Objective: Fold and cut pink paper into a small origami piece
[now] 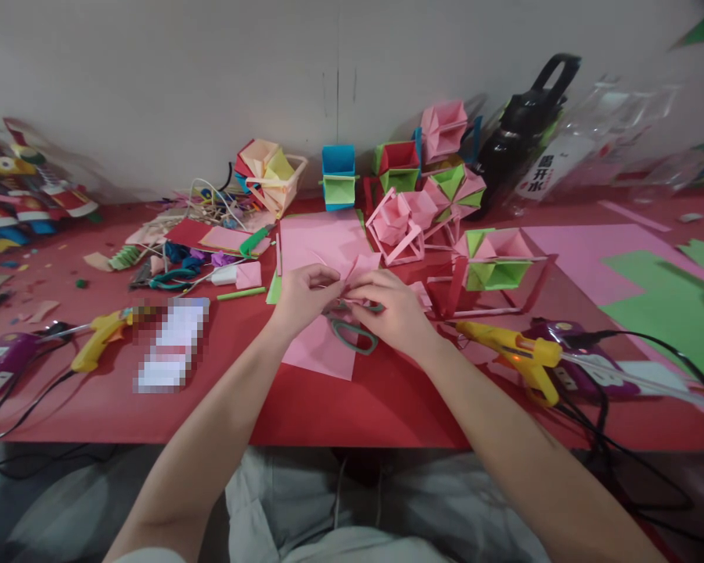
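Both my hands meet over the middle of the red table, fingers closed on a folded piece of pink paper (360, 266). My left hand (306, 297) pinches it from the left, and my right hand (394, 309) grips it from the right. Part of the paper is hidden behind my fingers. Beneath my hands lies a pair of scissors (355, 338) with grey-green handles, its blades covered from view. It rests on pink paper sheets (322, 360) with a green edge showing at the left.
Yellow glue guns lie at the right (513, 352) and left (102, 336), with trailing cables. A phone (173, 344) lies left of my hands. Folded paper models, including a pink-and-green one (496, 270), stand behind. A black bottle (513, 141) leans at the back right.
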### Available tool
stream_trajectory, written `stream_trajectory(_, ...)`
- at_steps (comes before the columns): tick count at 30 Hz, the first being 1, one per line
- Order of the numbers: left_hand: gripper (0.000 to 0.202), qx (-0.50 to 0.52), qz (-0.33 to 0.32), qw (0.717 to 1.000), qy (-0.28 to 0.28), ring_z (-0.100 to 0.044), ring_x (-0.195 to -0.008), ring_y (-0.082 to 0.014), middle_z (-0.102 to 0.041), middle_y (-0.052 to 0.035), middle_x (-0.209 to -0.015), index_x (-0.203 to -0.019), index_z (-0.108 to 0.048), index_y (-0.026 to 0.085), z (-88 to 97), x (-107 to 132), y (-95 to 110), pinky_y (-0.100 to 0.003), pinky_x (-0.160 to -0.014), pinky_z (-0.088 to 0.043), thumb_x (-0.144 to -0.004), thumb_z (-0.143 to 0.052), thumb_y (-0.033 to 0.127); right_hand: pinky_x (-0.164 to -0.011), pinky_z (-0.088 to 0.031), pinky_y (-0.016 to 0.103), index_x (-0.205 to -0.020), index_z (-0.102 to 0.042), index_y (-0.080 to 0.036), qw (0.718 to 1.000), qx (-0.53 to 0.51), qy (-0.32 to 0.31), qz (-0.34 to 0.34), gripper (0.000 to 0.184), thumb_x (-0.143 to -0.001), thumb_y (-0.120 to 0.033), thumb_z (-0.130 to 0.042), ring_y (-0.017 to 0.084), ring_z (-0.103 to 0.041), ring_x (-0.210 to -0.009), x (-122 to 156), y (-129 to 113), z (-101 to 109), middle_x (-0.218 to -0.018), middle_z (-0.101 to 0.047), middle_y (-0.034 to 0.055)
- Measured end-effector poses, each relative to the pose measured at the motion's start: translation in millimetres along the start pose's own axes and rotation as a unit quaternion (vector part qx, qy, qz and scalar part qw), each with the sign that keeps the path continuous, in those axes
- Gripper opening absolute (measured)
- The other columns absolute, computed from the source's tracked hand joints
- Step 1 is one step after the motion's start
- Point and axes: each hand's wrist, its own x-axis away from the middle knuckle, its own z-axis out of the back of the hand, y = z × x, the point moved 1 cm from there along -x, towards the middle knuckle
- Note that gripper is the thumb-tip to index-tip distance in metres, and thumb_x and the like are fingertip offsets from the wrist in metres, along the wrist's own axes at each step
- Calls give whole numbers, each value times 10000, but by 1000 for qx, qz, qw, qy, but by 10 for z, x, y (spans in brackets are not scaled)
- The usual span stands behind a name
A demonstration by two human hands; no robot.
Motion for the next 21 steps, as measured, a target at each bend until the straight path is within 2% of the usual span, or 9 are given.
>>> stream_trajectory(5,146,-25,-35,999,6,-700,-673,-146,-722,-34,-769,-848,-685,151,-1,-12,-49,-241,-608,-586,-722,-745,195,-865,-541,402,-969,-705,-236,998,-30,4,-47,96,-951,-247,-611,222,-669,-947,-20,-54,36,-1003,-728,66)
stream_trajectory(9,178,-28,-37,999,25,-719,-679,-166,-718,-30,-747,-874,-653,154,1,-4,-27,-241,-594,-578,-717,-733,181,-797,-536,370,-961,-647,-229,995,-22,47,-91,73,-921,-289,-646,219,-656,-879,-30,-78,71,-928,-707,60)
stream_trajectory(12,225,-25,-30,999,24,-724,-667,-164,-710,-12,-731,-916,-590,176,1,3,2,-230,-590,-565,-728,-713,166,-765,-522,365,-876,-629,-231,993,-9,68,-93,72,-914,-287,-656,217,-649,-834,-29,-80,73,-858,-691,48)
stream_trajectory(15,277,-40,-54,998,10,-713,-661,-139,-687,12,-744,-938,-548,194,-7,8,9,-211,-600,-551,-718,-709,144,-754,-516,361,-826,-627,-230,992,-8,87,-88,103,-925,-254,-641,208,-642,-801,-24,-79,68,-820,-681,40)
stream_trajectory(21,225,-68,-79,995,0,-713,-720,-136,-678,0,-785,-938,-593,184,-61,60,-2,-210,-625,-565,-735,-675,132,-742,-520,345,-823,-633,-226,988,-20,112,-102,89,-911,-224,-648,197,-641,-788,-23,-76,66,-833,-679,40)
